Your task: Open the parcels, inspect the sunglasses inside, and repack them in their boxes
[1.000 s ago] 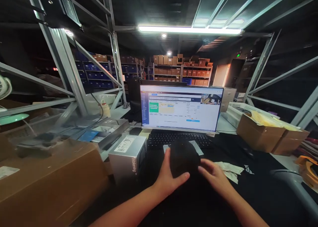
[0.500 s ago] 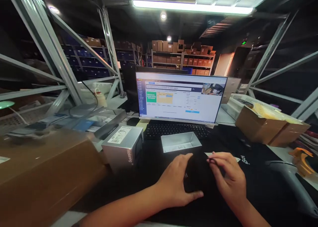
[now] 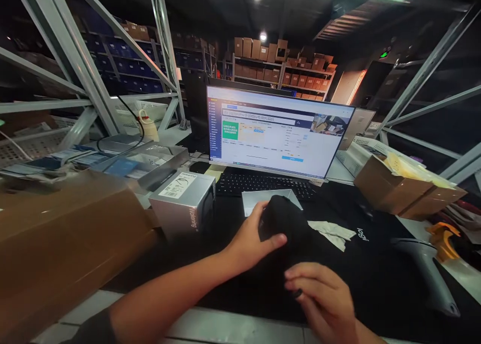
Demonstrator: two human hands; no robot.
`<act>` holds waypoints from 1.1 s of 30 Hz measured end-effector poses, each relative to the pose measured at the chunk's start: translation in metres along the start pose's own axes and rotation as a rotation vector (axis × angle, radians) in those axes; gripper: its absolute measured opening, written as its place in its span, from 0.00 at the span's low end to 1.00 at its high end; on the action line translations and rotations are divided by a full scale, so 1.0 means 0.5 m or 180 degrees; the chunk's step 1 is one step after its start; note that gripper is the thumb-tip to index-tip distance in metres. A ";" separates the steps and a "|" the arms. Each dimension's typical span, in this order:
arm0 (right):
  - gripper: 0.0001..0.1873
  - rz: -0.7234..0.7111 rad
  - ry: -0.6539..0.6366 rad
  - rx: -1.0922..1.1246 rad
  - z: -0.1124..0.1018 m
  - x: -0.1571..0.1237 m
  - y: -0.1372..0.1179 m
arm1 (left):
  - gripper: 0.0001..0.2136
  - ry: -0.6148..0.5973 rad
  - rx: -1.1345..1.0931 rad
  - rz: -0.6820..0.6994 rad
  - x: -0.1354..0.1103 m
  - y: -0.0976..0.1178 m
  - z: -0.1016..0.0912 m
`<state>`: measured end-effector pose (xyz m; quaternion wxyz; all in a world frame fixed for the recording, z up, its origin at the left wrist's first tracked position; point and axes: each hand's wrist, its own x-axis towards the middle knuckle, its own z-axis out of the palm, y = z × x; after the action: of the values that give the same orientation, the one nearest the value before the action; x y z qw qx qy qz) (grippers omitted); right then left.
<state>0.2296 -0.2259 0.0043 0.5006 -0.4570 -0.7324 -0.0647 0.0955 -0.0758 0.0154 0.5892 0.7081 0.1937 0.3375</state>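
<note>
My left hand [image 3: 251,241] is wrapped round a black, box-like object [image 3: 285,216] with a rounded top, lifted over the dark mat. Its exact kind is hard to make out against the black surface. Lower down, my right hand [image 3: 325,296] has its fingers pinched together on a small black piece [image 3: 297,293]; whether this joins the larger object is unclear. Behind my left hand lies an open silver box part [image 3: 250,200], partly covered. A crumpled white paper [image 3: 334,232] rests on the mat to the right. To the left stands a silver printed box [image 3: 180,198] with a white label.
A monitor [image 3: 278,133] and a black keyboard [image 3: 240,182] stand at the back. Large cardboard boxes flank me, one at left [image 3: 75,233], another at right [image 3: 398,186]. A grey handheld scanner [image 3: 426,274] lies near an orange tape dispenser [image 3: 445,238].
My left hand has lifted the black object and tilted it up. My right hand has let go of the white paper and come down toward me. The view has tipped downward.
</note>
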 end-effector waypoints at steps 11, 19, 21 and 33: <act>0.15 -0.0610 -0.0541 -0.0817 0.093 -0.009 0.068 | 0.25 0.1858 -0.2710 -0.1767 0.037 0.087 -0.047; 0.22 0.0264 -0.0813 0.0138 0.031 0.004 0.038 | 0.26 0.1589 -0.2774 -0.1279 0.029 0.050 -0.019; 0.28 0.0356 -0.0736 0.0290 0.019 0.002 0.030 | 0.26 0.1604 -0.2602 -0.0964 0.022 0.032 -0.002; 0.40 0.1488 0.0111 -0.0910 0.001 -0.001 0.122 | 0.35 0.0420 -0.1614 -0.0876 -0.071 -0.081 0.079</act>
<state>0.2741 -0.1910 -0.0186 0.4449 -0.6786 -0.5816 -0.0580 0.1039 -0.1181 -0.0356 0.7737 0.4819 0.2353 0.3373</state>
